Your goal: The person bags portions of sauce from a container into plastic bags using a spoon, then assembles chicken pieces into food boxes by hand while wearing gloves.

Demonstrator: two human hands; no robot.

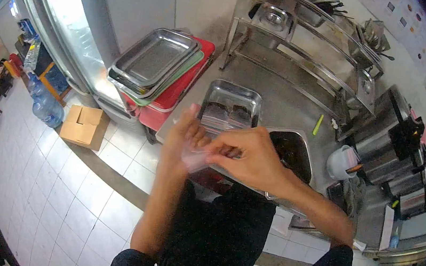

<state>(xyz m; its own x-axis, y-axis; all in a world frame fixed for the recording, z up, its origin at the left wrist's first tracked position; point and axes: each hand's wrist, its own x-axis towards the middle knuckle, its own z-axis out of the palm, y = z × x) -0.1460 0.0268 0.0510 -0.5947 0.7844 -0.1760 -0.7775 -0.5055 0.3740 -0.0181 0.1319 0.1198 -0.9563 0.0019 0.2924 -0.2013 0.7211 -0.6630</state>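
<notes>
Nearest the camera, both hands are meeting at chest height above the white tiled floor (81, 191), just short of the tabletop's near edge. The right hand (245, 156) is curling over a small clear plastic bag (196, 159), its fingers (216, 154) pinching shut on the bag's right edge. The left hand (183, 134) is pressing against the bag's left end with its fingers half curled on it. Blur is hiding how firm that hold is.

The bag is hanging over open floor rather than over the tabletop, so a slip of the thin, slick film would likely be sending it, and anything inside, down onto the tiles. A tug from both sides at once could also be tearing it.

Just beyond the hands, the brushed steel tabletop (287, 102) is carrying a shallow rectangular stainless steel tray (232, 90) with dark contents and clear bags inside. A dark sunken sink basin (291, 151) is sitting to its right. To the left, a stack of steel trays (155, 61) is resting on red plastic crates (165, 108), with a brown cardboard box (83, 125) on the floor beside them. Farther off, a wire rack (311, 43) is holding steel pans.
</notes>
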